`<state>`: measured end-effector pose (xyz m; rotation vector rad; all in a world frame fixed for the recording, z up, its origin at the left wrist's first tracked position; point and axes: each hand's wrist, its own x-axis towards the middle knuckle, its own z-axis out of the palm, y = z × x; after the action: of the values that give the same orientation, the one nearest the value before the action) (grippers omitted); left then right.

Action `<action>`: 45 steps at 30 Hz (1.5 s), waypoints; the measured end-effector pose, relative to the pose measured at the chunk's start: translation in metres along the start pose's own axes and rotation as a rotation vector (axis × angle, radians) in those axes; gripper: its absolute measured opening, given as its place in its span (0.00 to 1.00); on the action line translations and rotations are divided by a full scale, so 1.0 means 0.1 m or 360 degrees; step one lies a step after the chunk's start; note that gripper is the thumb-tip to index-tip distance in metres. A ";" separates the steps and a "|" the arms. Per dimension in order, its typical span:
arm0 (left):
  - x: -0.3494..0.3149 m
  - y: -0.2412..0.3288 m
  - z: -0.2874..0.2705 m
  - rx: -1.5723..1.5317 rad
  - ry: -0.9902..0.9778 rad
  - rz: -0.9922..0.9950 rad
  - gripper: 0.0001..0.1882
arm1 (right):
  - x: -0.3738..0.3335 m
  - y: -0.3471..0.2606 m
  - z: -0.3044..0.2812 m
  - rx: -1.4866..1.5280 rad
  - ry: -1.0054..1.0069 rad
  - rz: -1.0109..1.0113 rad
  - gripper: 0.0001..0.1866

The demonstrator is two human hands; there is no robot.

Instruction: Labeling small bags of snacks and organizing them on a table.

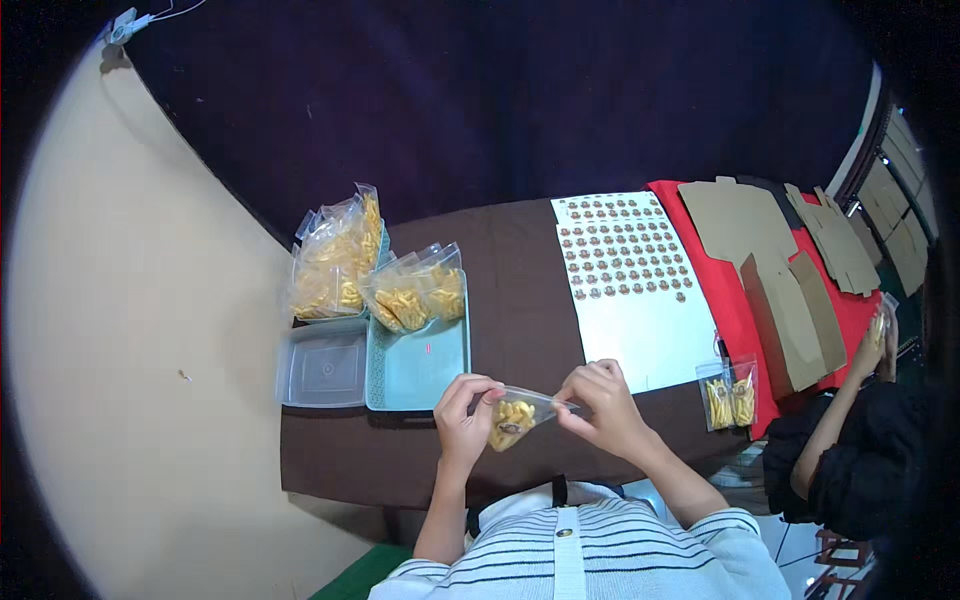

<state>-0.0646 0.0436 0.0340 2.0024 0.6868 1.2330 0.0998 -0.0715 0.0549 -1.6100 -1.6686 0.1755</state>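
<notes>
Between my hands, over the front edge of the table, is a small clear zip bag [513, 420] of yellow snack pieces with a round dark sticker on its front. My left hand [464, 420] pinches the bag's upper left corner between thumb and fingers. At the opposite upper corner, my right hand [604, 408] closes its thumb and fingertips on the bag's edge. The bag hangs tilted, its filled part lower and nearer my left hand. Beyond my right hand lies a white sheet of round stickers [625, 262], with the stickers on its far part.
On the left, a light blue basket [420, 372] and a heap of filled bags [335, 260] stand beside a clear plastic box [325, 365]. Two filled bags [728, 395] lie at right near an opened cardboard box [790, 320] on red cloth. A co-worker's hand [872, 345] holds another bag.
</notes>
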 end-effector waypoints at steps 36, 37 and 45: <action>-0.01 -0.08 -0.08 -0.0041 0.0036 -0.0022 0.05 | 0.07 -0.04 0.10 -0.0111 0.0085 -0.0109 0.06; -0.01 -0.09 -0.08 -0.0029 0.0035 -0.0020 0.04 | 0.05 -0.03 0.09 -0.0099 0.0087 -0.0099 0.06; -0.02 -0.24 0.03 -0.0302 -0.0046 -0.0234 0.05 | -0.01 -0.02 0.10 0.0350 0.0039 0.0216 0.05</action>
<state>-0.0642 0.0569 0.0131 1.7788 0.6651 1.1361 0.0918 -0.0682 0.0493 -1.5509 -1.4670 0.3930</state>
